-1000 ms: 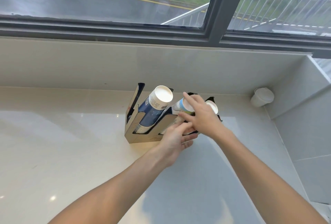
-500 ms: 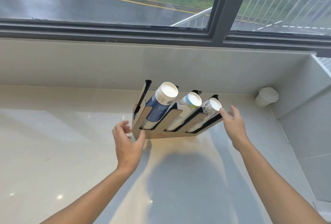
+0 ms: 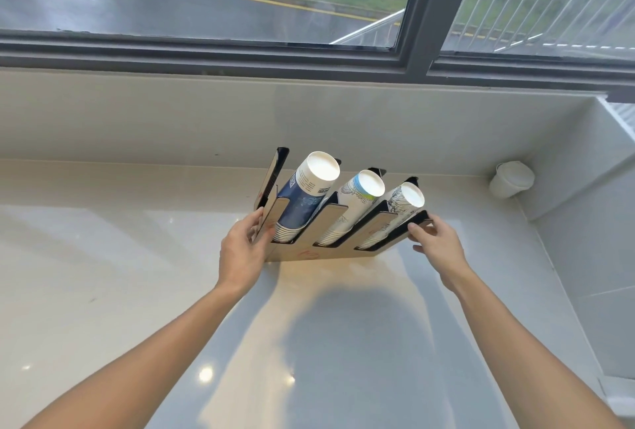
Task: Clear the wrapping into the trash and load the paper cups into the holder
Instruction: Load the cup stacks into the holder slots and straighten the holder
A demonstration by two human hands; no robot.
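Note:
A slotted cup holder [image 3: 330,254] of tan board with black dividers stands on the white counter [image 3: 103,274]. Three slanted stacks of paper cups lie in it: a blue stack [image 3: 302,198] on the left, a white stack with a teal and yellow rim [image 3: 357,195] in the middle, and a black-sketched white stack [image 3: 398,203] on the right. My left hand [image 3: 242,251] grips the holder's left end. My right hand [image 3: 438,245] grips its right end. No wrapping is in view.
A small white lidded cup [image 3: 511,179] sits in the back right corner against the wall. A low white ledge and a dark window frame [image 3: 309,57] run behind the holder. A tiled wall [image 3: 591,257] closes the right side.
Both hands left the middle cup stack, spread apart and closed on the holder's two ends. The holder now faces me squarely.

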